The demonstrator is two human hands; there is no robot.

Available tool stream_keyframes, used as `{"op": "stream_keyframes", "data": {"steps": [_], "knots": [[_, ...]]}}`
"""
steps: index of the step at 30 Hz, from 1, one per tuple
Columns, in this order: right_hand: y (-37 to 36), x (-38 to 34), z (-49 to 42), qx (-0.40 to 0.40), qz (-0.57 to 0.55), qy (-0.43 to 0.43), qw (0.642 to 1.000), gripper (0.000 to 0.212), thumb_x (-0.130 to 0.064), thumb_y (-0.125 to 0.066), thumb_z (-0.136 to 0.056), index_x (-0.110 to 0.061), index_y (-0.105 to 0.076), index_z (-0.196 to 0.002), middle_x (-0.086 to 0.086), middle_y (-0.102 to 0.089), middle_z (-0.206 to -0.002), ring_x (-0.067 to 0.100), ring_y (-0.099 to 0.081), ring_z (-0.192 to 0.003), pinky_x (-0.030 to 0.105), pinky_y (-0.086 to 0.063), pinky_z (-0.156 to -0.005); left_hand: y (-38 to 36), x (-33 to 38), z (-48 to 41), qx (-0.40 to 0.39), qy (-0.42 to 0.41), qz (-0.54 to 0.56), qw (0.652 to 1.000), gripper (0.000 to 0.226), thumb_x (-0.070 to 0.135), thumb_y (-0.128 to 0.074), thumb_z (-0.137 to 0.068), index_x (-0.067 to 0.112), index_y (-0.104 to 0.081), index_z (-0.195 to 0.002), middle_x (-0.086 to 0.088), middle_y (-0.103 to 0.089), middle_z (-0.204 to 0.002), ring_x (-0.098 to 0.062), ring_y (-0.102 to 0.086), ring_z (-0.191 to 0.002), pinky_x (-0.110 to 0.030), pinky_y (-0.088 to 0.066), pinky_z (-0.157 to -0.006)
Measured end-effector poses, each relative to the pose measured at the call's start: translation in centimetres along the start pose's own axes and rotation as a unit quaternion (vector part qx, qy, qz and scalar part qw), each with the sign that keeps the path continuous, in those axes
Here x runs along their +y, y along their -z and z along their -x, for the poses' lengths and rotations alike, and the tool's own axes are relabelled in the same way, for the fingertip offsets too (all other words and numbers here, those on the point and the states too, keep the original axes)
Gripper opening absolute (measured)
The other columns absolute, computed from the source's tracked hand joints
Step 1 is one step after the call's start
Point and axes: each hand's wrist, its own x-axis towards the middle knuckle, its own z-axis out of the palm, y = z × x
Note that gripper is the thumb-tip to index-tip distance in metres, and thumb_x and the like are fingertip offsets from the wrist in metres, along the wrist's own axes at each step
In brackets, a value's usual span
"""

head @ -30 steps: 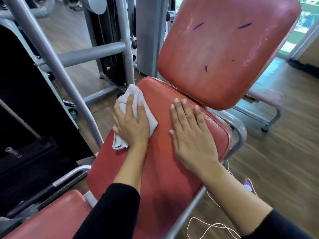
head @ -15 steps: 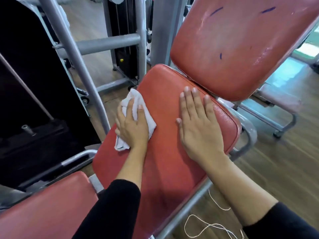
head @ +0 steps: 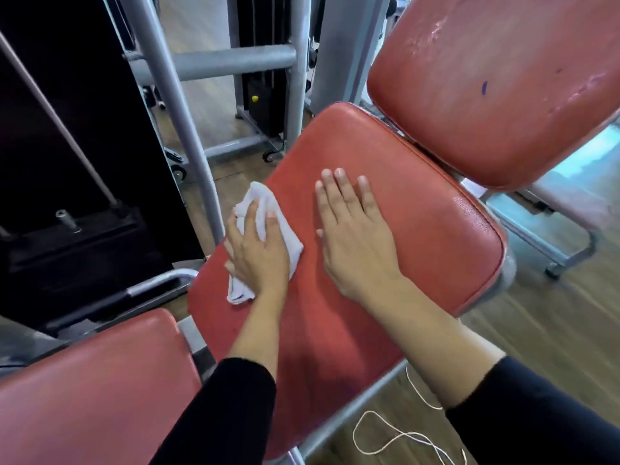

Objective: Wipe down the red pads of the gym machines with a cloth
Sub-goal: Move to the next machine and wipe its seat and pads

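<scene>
Three red pads by our count: the mid pad [head: 419, 213] under both hands, the back pad [head: 486, 88] at 1 o'clock & the low pad [head: 90, 391] at 7 o'clock. One cloth [head: 260, 199], white & bunched, lies on the mid pad's 9 o'clock edge, part of it hanging past the edge. Two hands: L hand [head: 258, 253] lies flat on the cloth, fingers straight & a bit apart, pressing not gripping. R hand [head: 355, 243] rests bare on the pad just beside the cloth, at its 3 o'clock, fingers straight & close together. We judge the step as mid-wipe on the mid pad, w/ its 9 o'clock edge in hand. The next move, we reckon, is to sweep the cloth toward 3 o'clock, so R hand must lift or slide clear, w/ even pressure, esp. at the seam. The back pad shows wet-looking streaks & blue marks; we can't tell if it's done. One white cord [head: 396, 434] lies on the floor at 5 o'clock.
</scene>
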Motion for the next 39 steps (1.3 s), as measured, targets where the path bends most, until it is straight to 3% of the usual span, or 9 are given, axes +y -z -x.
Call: {"op": "stream_keyframes", "data": {"steps": [5, 12, 19, 25, 27, 31, 33, 36, 39], "knots": [[-0.8, 0.0, 0.2, -0.002, 0.038, 0.011, 0.999, 0.058, -0.024, -0.025, -0.095, 0.003, -0.029, -0.146, 0.019, -0.028, -0.154, 0.032, -0.021, -0.145, 0.047, -0.006, -0.118, 2.2, -2.7, 9.0, -0.021, -0.029, 0.012, 0.999, 0.048, 0.060, -0.039, -0.087, 0.041, -0.059, -0.128, 0.012, -0.043, -0.146, -0.016, -0.039, -0.131, -0.035, -0.022, -0.099], [-0.9, -0.1, 0.3, 0.000, 0.021, 0.007, 1.000, 0.057, -0.023, -0.032, -0.095, 0.004, -0.029, -0.145, 0.019, -0.026, -0.154, 0.032, -0.020, -0.145, 0.047, -0.006, -0.118, 0.3, -2.1, -3.9, 0.006, 0.109, -0.047, 0.993, 0.044, 0.052, -0.043, -0.095, 0.033, -0.052, -0.134, 0.008, -0.044, -0.144, -0.023, -0.039, -0.132, -0.047, -0.028, -0.106], [-0.7, -0.3, 0.3, -0.003, 0.018, 0.003, 1.000, 0.058, -0.022, -0.030, -0.096, 0.005, -0.025, -0.146, 0.020, -0.023, -0.155, 0.032, -0.016, -0.146, 0.047, -0.005, -0.119, 2.4, -4.8, 7.1, -0.018, 0.013, 0.012, 1.000, 0.054, 0.061, -0.039, -0.087, 0.035, -0.060, -0.129, 0.006, -0.045, -0.145, -0.021, -0.040, -0.133, -0.047, -0.030, -0.106], [-0.8, -0.3, 0.3, -0.001, 0.020, 0.005, 1.000, 0.057, -0.022, -0.029, -0.097, 0.005, -0.025, -0.147, 0.020, -0.023, -0.155, 0.032, -0.016, -0.146, 0.047, -0.005, -0.119, 1.0, -4.7, -3.8, 0.006, 0.127, -0.050, 0.991, 0.043, 0.055, -0.041, -0.095, 0.037, -0.052, -0.132, 0.009, -0.044, -0.143, -0.022, -0.039, -0.131, -0.047, -0.028, -0.102], [-0.8, -0.3, 0.4, 0.001, 0.013, 0.003, 1.000, 0.057, -0.021, -0.028, -0.097, 0.005, -0.025, -0.147, 0.020, -0.023, -0.155, 0.032, -0.016, -0.146, 0.047, -0.005, -0.119, 1.1, -4.2, -1.0, 0.004, 0.099, -0.030, 0.995, 0.043, 0.055, -0.044, -0.095, 0.037, -0.052, -0.134, 0.006, -0.043, -0.146, -0.024, -0.038, -0.133, -0.046, -0.026, -0.103], [-0.8, -0.4, 0.4, 0.004, 0.002, 0.003, 1.000, 0.056, -0.021, -0.027, -0.097, 0.006, -0.023, -0.147, 0.020, -0.020, -0.156, 0.032, -0.014, -0.146, 0.047, -0.004, -0.119, 3.1, -3.4, 9.7, -0.029, -0.062, 0.026, 0.997, 0.041, 0.065, -0.041, -0.089, 0.055, -0.046, -0.128, 0.010, -0.045, -0.146, -0.013, -0.040, -0.129, -0.039, -0.025, -0.099], [-0.9, -0.3, 0.5, 0.001, -0.001, 0.001, 1.000, 0.056, -0.021, -0.027, -0.097, 0.006, -0.024, -0.147, 0.020, -0.021, -0.156, 0.032, -0.015, -0.146, 0.047, -0.004, -0.119, 2.8, -3.1, 8.6, -0.043, -0.111, 0.015, 0.993, 0.037, 0.060, -0.046, -0.090, 0.060, -0.044, -0.127, 0.008, -0.048, -0.144, -0.016, -0.042, -0.130, -0.038, -0.023, -0.099], [-0.9, -0.3, 0.4, 0.003, 0.005, 0.001, 1.000, 0.057, -0.020, -0.030, -0.096, 0.005, -0.025, -0.146, 0.020, -0.022, -0.155, 0.032, -0.017, -0.146, 0.046, -0.005, -0.119, 1.3, -1.2, 2.3, 0.003, -0.064, 0.055, 0.996, 0.035, 0.041, -0.064, -0.089, 0.065, -0.045, -0.107, -0.007, -0.054, -0.138, -0.029, -0.047, -0.128, -0.037, -0.017, -0.096], [-0.9, -0.3, 0.5, 0.003, 0.005, 0.004, 1.000, 0.057, -0.021, -0.030, -0.097, 0.005, -0.023, -0.147, 0.020, -0.021, -0.156, 0.032, -0.015, -0.146, 0.046, -0.005, -0.119, 1.3, -1.1, 2.3, -0.009, -0.036, 0.037, 0.999, 0.024, 0.050, -0.056, -0.091, 0.052, -0.057, -0.115, 0.001, -0.048, -0.144, -0.022, -0.041, -0.133, -0.034, -0.015, -0.097]]}}
